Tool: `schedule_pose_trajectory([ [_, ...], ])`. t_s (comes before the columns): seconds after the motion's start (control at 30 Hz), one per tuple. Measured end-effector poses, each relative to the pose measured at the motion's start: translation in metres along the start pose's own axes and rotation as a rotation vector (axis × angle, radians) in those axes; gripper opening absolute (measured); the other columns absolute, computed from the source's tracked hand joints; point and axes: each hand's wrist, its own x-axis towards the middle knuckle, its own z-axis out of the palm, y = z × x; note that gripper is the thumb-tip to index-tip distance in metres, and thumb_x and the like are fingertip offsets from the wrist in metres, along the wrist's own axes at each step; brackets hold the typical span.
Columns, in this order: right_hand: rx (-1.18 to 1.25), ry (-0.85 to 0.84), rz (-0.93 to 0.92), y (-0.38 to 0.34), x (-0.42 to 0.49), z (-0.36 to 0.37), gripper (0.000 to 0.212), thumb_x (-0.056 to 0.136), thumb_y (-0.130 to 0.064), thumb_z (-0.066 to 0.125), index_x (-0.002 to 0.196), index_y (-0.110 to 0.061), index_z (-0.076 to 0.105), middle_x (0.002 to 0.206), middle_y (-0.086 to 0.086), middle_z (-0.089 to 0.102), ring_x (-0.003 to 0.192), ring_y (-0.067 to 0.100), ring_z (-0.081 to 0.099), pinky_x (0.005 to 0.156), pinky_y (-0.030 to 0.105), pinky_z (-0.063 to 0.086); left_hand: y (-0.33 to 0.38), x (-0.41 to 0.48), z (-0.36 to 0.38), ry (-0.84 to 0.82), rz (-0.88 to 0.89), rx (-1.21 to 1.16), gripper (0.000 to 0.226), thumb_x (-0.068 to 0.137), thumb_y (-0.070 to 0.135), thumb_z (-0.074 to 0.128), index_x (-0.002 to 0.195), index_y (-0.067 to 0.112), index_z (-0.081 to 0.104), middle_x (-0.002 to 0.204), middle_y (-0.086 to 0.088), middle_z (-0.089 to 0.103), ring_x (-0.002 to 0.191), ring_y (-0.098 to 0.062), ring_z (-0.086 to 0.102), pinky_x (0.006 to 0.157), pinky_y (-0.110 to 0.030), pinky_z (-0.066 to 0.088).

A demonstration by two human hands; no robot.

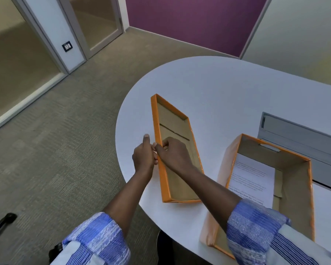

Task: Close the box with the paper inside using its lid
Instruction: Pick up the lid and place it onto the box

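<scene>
An orange lid (177, 129) lies upside down on the white table (218, 88), brown inside facing up. Both hands meet at its left long rim. My left hand (143, 155) grips the rim from outside, thumb raised. My right hand (173, 152) reaches across the lid and pinches the same rim from inside. To the right stands the open orange box (298, 188), with a printed sheet of paper (254, 178) lying flat inside it. My right forearm crosses in front of the box's near left corner.
A grey cable tray cover (302, 134) is set into the table behind the box. The table's rounded edge runs just left of the lid, with carpet below. A dark chair arm (2, 224) shows at lower left.
</scene>
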Motion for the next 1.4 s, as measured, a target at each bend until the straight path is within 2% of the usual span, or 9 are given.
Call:
schedule_pose_trajectory([
  [0.2,0.079,0.054,0.099,0.005,0.006,-0.046,0.014,0.095,-0.03,0.057,0.1,-0.017,0.06,0.081,-0.01,0.06,0.075,0.011,0.059,0.061,0.025,0.045,0.015,-0.013,0.032,-0.165,0.029,-0.086,0.063,0.102,0.054,0.031,0.075,0.009,0.067,0.055,-0.005,0.064,0.047,-0.016,0.058,0.053,-0.03,0.043],
  [0.33,0.34,0.021,0.14,0.002,-0.003,-0.088,0.022,0.095,-0.033,0.06,0.106,-0.014,0.062,0.096,0.002,0.069,0.089,0.022,0.068,0.082,0.041,0.057,0.0,-0.009,0.047,-0.168,-0.013,0.044,0.054,0.098,0.058,0.037,0.095,0.012,0.065,0.09,-0.011,0.072,0.075,-0.022,0.065,0.067,-0.035,0.051],
  [0.47,0.656,-0.089,0.133,0.004,-0.021,-0.135,0.018,0.096,-0.028,0.062,0.102,-0.011,0.066,0.087,0.007,0.07,0.071,0.02,0.066,0.068,0.035,0.054,-0.027,-0.001,0.05,-0.141,-0.182,0.164,0.066,0.094,0.065,0.04,0.115,0.006,0.059,0.114,-0.025,0.064,0.1,-0.039,0.064,0.085,-0.048,0.054],
  [0.67,0.974,-0.143,0.213,0.044,-0.054,-0.189,0.016,0.095,-0.026,0.063,0.1,-0.011,0.067,0.071,0.002,0.072,0.058,0.015,0.068,0.056,0.029,0.057,-0.049,-0.011,0.048,-0.466,-0.526,-0.146,0.072,0.089,0.075,0.041,0.112,0.009,0.058,0.107,-0.016,0.069,0.098,-0.035,0.066,0.073,-0.043,0.055],
  [0.8,0.947,-0.004,0.303,0.087,-0.081,-0.214,0.026,0.094,-0.027,0.064,0.112,-0.009,0.069,0.085,0.009,0.073,0.07,0.022,0.069,0.067,0.037,0.059,-0.044,-0.028,0.069,-0.527,-0.381,-0.056,0.063,0.092,0.07,0.044,0.111,0.013,0.064,0.112,-0.018,0.07,0.105,-0.038,0.067,0.085,-0.048,0.057],
  [0.97,0.465,0.275,0.415,0.147,-0.126,-0.241,0.033,0.095,-0.046,0.056,0.116,-0.024,0.069,0.103,-0.001,0.075,0.087,0.017,0.071,0.068,0.032,0.054,-0.031,-0.057,0.096,-0.479,-0.119,0.121,0.044,0.097,0.058,0.049,0.102,0.017,0.064,0.106,-0.013,0.071,0.096,-0.034,0.069,0.08,-0.048,0.059],
  [1.13,0.225,0.411,0.551,0.207,-0.173,-0.246,0.057,0.093,-0.055,0.054,0.14,-0.022,0.049,0.13,0.008,0.062,0.11,0.03,0.063,0.095,0.047,0.052,-0.017,-0.095,0.144,-0.531,0.129,0.337,0.042,0.095,0.053,0.052,0.101,0.015,0.069,0.099,-0.009,0.072,0.089,-0.027,0.069,0.083,-0.052,0.06],
  [1.27,0.216,0.43,0.605,0.239,-0.203,-0.241,0.064,0.094,-0.051,0.056,0.148,-0.019,0.039,0.14,0.014,0.057,0.118,0.034,0.06,0.097,0.047,0.05,-0.013,-0.127,0.178,-0.542,0.279,0.496,0.054,0.092,0.051,0.056,0.131,0.016,0.064,0.128,-0.009,0.067,0.112,-0.028,0.065,0.1,-0.046,0.053],
  [1.4,0.217,0.414,0.605,0.255,-0.217,-0.234,0.064,0.095,-0.049,0.056,0.148,-0.017,0.038,0.141,0.014,0.056,0.119,0.034,0.059,0.097,0.046,0.051,-0.016,-0.144,0.192,-0.549,0.414,0.606,0.061,0.093,0.049,0.055,0.141,0.011,0.055,0.132,-0.013,0.065,0.113,-0.03,0.065,0.091,-0.04,0.052],
])
